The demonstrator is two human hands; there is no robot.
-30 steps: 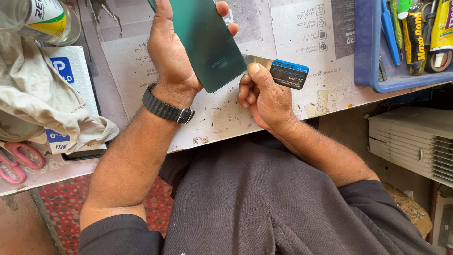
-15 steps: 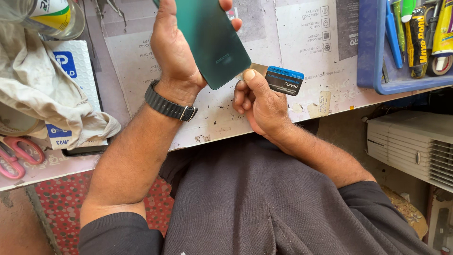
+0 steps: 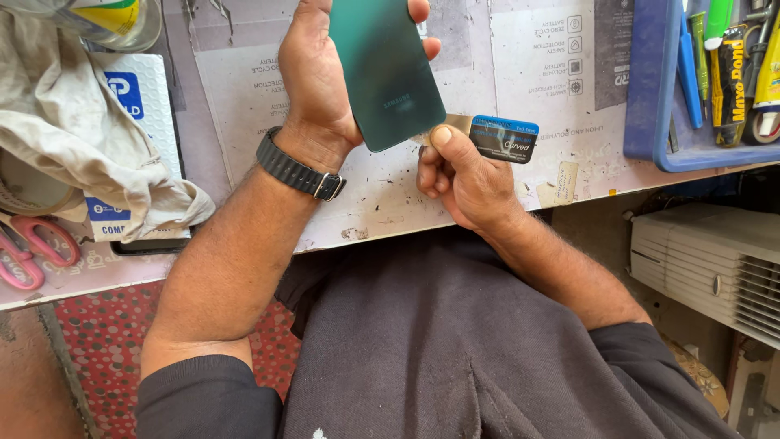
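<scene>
One scuffed workbench [image 3: 455, 207] — blue tray [image 3: 646, 122]

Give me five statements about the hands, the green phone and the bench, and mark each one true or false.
1. The left hand holds the green phone back side up. True.
2. The right hand holds pink scissors. False: it pinches a thin blue-handled tool at the phone's edge.
3. A dark watch sits on the left wrist. True.
4. The blue tray lies at the person's left. False: it is at the right.
5. The pink scissors lie under the phone. False: they lie far left.
</scene>
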